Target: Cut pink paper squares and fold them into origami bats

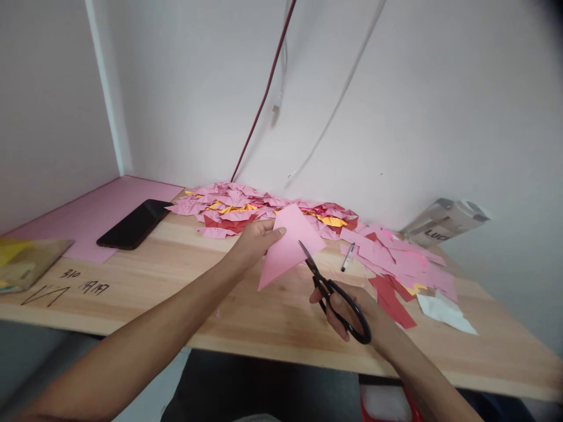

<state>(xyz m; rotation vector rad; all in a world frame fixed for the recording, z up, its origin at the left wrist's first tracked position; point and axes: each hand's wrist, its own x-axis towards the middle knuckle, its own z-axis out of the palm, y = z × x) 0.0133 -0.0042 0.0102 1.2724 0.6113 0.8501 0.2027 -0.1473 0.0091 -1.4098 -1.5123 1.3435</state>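
A piece of pink paper (292,243) is pinched along its left side by my left hand (258,239), thumb on top and fingers behind it. My right hand (345,308) grips black-handled scissors (325,281), with fingers in and around the loops. The scissors' dark blades reach over the lower right part of the paper. Whether the far blade passes behind the sheet I cannot make out. Both hands are above the front middle of the wooden table (272,328).
Behind my hands lies a heap of folded pink, red and yellow papers (233,205). Pink paper scraps (387,252), red scraps (393,299) and a marker (348,257) lie rightward, near a plastic bag (444,220). A black phone (134,224) rests leftward on a pink sheet (101,202).
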